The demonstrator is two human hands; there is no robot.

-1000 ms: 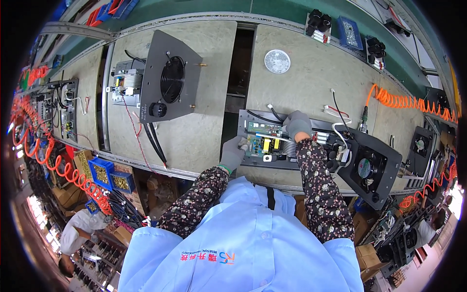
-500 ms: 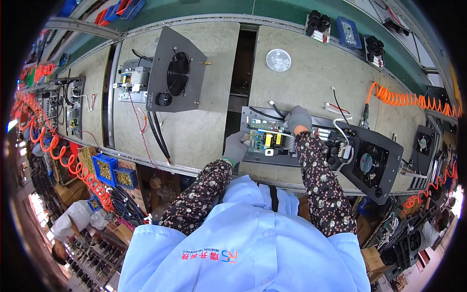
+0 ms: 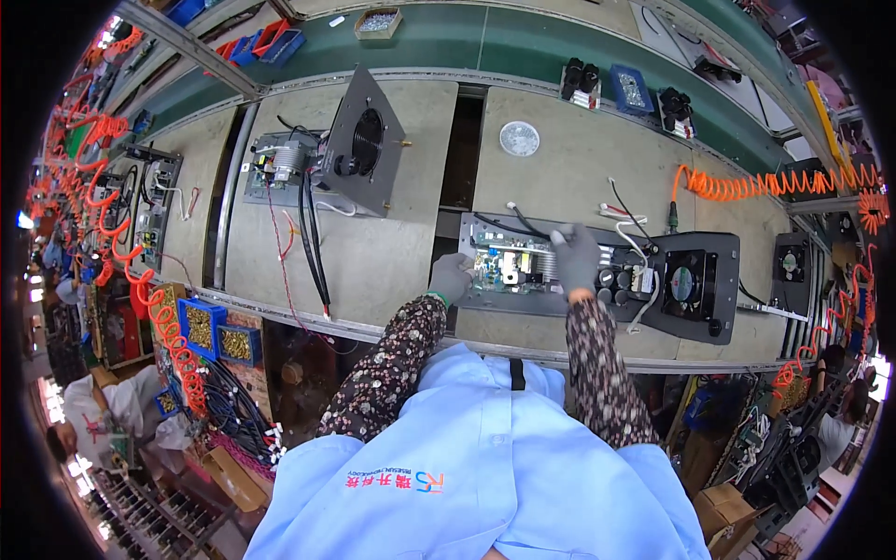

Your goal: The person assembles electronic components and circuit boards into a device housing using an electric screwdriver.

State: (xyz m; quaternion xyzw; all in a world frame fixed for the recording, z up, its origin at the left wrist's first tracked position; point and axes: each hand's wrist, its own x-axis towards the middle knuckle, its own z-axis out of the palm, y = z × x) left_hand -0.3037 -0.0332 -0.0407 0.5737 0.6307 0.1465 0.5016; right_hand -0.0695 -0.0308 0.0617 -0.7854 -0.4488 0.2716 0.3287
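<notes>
In front of me lies a dark grey metal chassis with a green circuit board carrying yellow and silver parts. My left hand, in a grey glove, has its fingers closed on the chassis's left edge. Above the middle of the board is my gloved right hand, slightly smeared; its fingers point away from me, and what they hold, if anything, is hidden. Black cables run along the far side of the chassis. A panel with a black fan adjoins its right end, with white wires beside it.
Left of me stands another unit with an upright fan panel and dangling black cables. A round dish sits farther back. Blue bins of brass parts hang below the front edge. An orange coiled hose stretches along the right.
My right hand has moved from the chassis's far edge toward me, over the board. The head view has shifted, and the right fan panel now appears squarer to the bench. My left hand stays at the left edge.
</notes>
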